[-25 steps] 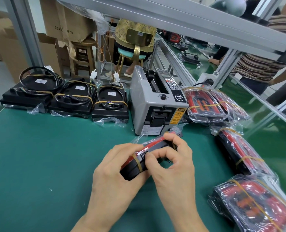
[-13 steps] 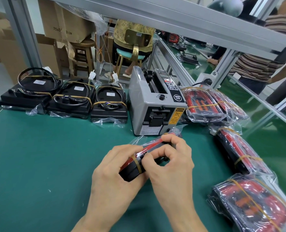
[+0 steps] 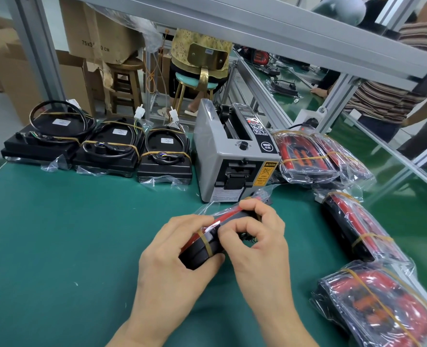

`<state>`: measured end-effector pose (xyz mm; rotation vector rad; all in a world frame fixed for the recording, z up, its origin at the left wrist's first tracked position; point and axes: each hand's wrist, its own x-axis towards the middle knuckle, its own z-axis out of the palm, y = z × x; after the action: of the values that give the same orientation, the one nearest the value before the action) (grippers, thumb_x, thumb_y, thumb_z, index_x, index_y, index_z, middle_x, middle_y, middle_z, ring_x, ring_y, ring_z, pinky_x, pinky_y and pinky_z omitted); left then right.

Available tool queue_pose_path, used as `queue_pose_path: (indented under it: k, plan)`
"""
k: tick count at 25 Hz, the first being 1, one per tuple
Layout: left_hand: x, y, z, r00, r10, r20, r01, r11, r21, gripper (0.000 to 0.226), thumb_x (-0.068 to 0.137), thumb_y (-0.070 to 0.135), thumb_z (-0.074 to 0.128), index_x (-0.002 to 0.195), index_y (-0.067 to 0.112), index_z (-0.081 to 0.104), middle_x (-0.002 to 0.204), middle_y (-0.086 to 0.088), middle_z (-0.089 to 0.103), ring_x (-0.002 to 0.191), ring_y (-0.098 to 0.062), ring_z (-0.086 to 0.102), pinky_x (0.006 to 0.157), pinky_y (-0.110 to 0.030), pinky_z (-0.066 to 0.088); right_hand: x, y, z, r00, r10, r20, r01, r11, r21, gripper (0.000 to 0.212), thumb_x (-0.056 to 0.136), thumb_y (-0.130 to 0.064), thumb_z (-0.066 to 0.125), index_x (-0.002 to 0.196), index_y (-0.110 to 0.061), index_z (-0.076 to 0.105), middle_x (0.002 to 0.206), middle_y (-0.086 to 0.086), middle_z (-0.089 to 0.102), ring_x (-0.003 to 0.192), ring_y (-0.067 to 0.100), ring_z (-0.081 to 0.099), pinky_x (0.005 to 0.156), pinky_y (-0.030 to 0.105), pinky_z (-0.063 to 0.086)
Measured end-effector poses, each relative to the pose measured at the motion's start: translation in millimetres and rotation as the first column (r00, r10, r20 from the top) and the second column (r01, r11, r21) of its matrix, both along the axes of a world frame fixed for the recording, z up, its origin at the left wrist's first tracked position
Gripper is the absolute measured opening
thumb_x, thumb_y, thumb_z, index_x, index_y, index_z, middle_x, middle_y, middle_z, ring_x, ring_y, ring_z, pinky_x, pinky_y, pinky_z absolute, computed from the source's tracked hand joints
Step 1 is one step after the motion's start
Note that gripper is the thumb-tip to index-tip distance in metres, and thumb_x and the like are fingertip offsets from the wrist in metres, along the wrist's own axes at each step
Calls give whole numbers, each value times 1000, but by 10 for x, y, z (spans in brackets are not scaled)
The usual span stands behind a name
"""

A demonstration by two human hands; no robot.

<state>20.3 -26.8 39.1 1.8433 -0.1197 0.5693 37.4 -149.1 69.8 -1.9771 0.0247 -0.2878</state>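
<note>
Nearest us, the left hand (image 3: 172, 249) cups the bagged red-and-black pack (image 3: 197, 257) from beneath, fingers curled round its black end; the right hand (image 3: 260, 249) nips the top edge beside the yellow rubber band (image 3: 205, 242), thumb and forefinger pressed together on the plastic, though exactly what they catch is hidden; the pack sits low over the green mat (image 3: 57, 246), touching or not I cannot tell, just in front of the grey tape dispenser (image 3: 232, 166). The dangers, as I judge them: tug too hard and the band snaps or rolls off; a fingernail could tear that thin bag; a slack left grip drops the lot. Rightward lie the banded packs (image 3: 377, 309); far back left, black units (image 3: 164, 161) with coiled cables.
</note>
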Motion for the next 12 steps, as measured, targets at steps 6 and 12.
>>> queue_pose_path:
  k: [6,12]
  plan:
    - [-9,-73,19,999,30,13,-30,999,40,48,61,21,77,107,32,68,105,17,63,101,-13,62,83,-29,51,21,-83,49,998,58,-23,-46,932,360,9,61,-27,71,58,-19,72,110,-28,57,115,-1,51,88,19,38]
    - [-37,-53,35,999,27,-19,-26,1000,9,49,59,21,78,105,36,67,104,17,63,100,-10,62,83,-28,50,60,-188,220,979,167,-115,-135,960,247,13,63,-29,67,59,-17,73,125,-23,53,124,-5,43,93,21,35]
